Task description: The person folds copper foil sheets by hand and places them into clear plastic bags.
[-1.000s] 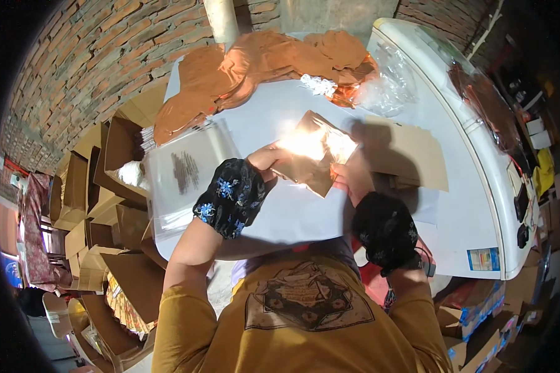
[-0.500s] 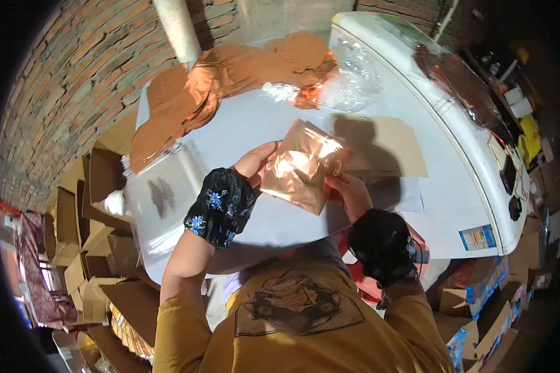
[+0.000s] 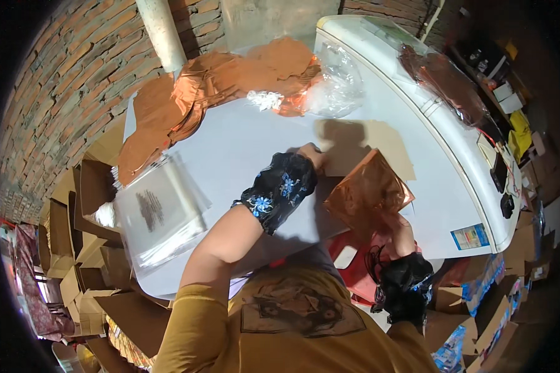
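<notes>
At its near edge, likely safest, my right hand holds the foil (probably light, slick); my left hand, I cannot tell.

No lettering can be made out clearly. A small blue, white and yellowish label sits on the near right corner of the large white casing, its print too small to read; the mustard shirt bears a dark framed print, its details blurred.
</notes>
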The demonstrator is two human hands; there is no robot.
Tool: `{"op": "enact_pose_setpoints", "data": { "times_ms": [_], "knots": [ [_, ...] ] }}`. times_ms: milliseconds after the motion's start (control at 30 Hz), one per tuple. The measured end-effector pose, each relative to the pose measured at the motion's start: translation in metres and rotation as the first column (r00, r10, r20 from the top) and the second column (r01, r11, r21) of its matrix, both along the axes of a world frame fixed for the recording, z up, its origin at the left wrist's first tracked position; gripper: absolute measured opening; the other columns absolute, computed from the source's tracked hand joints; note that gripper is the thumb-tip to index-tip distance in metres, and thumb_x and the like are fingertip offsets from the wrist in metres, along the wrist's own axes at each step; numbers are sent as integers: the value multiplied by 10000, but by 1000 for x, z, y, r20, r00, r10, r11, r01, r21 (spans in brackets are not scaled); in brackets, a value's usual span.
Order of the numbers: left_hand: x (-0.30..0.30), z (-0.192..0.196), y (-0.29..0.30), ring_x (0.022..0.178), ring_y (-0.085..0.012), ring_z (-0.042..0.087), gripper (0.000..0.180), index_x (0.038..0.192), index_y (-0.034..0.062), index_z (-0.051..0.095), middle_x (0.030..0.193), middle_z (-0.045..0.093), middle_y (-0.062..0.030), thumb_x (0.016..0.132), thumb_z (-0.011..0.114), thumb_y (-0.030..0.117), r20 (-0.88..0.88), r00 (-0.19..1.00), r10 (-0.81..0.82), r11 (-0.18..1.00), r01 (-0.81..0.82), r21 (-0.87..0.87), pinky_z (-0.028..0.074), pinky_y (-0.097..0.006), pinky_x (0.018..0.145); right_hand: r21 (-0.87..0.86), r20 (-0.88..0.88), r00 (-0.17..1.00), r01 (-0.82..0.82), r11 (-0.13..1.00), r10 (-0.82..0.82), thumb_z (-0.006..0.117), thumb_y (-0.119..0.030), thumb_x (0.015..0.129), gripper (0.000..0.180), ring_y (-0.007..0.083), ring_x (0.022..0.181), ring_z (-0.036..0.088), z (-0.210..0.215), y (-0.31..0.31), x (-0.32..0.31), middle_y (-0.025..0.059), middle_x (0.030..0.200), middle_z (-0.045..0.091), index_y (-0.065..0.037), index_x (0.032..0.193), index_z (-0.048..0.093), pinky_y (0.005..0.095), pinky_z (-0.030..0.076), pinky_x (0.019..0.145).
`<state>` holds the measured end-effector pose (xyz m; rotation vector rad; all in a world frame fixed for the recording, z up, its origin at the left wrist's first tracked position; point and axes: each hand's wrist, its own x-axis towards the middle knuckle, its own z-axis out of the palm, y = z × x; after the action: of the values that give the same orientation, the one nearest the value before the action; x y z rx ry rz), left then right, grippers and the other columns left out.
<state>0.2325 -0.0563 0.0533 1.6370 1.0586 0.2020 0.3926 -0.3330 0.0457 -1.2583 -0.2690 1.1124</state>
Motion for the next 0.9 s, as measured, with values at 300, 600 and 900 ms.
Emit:
{"op": "enact_pose_setpoints", "data": {
  "times_ms": [300,600,900],
  "knots": [
    [-113,-1,-62,510,-146,552,129,969,57,502,648,559,-71,964,620,108,381,811,444,831,-215,-513,465,-275,444,-2,-33,982,-184,983,183,571,-118,980,282,155,997,653,27,36,-36,78,1171,672,6,1225,639,282,533,837],
    [-191,5,-114,759,-276,724,237,1122,-63,505,845,671,-176,1033,503,156,278,801,530,810,-381,-446,611,-343,650,-126,8,916,-397,909,401,656,-152,933,182,134,781,656,-23,119,-99,32,927,682,-30,1068,664,284,558,731],
    [-203,13,-101,629,-200,661,327,1159,-32,525,791,689,-140,1051,473,271,131,903,409,845,-321,-428,541,-284,557,-160,-49,934,-357,920,354,651,-159,938,168,134,813,660,-23,119,-97,40,947,697,-50,1064,676,293,566,724]
  ]
}}
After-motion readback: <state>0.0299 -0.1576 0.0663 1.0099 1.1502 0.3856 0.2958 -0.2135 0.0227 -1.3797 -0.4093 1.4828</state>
